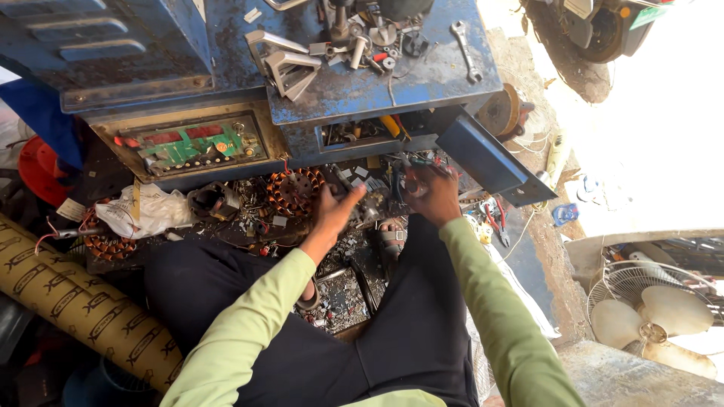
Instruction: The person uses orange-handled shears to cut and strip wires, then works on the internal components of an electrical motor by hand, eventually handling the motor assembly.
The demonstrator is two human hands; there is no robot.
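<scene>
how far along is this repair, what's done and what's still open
Done: one copper-wound coil lies bare on the cluttered floor, another by the cardboard tube. In hand: the left hand and right hand work at small parts under the blue bench; what they grip is blurred. Left: the circuit board sits exposed, the wrench idle, and the fan stands by the wall.

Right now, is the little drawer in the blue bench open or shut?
Open. The drawer shows small parts and a yellow-handled tool inside, and its blue front flap hangs swung outward, just beyond the right hand.
</scene>
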